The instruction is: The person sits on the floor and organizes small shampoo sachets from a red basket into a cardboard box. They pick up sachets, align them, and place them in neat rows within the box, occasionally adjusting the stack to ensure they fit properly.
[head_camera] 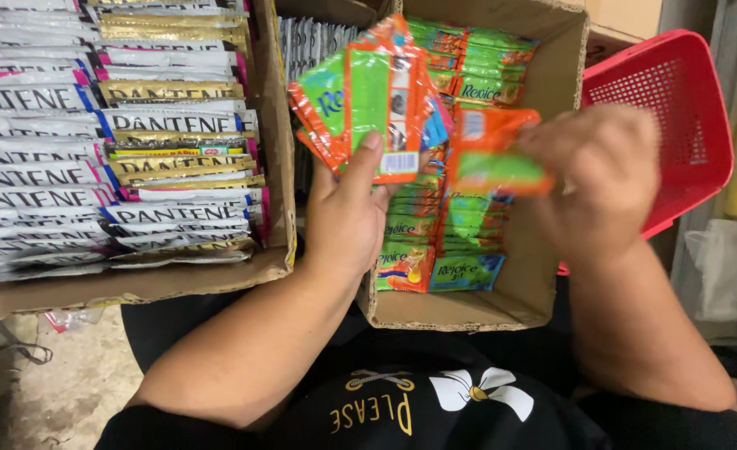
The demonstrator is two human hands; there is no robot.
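Black fabric of the person's shirt fills the nearest edge of the view, and both bare forearms reach away from it toward the brown cardboard box of green-and-orange sachets [527,292], which sits open between the arms. The left hand [348,212] is raised over that box's left wall, its grip pressed around a fanned stack of orange-edged green sachets [368,104], thumb flat on the front of the topmost packet near its white barcode patch. The right hand [598,179] hovers above the box's right side, blurred, its fingers pinching a single orange-and-green sachet [495,154] just beside the held stack; the two do not clearly touch. Inside the box, more sachets of the same kind lie in overlapping rows running from its near wall to its far wall. Left of the box stands a larger brown cardboard tray [278,167] packed with white, gold and pink sachets. Right of the box, past the right hand, a red perforated plastic basket [677,92] tilts.
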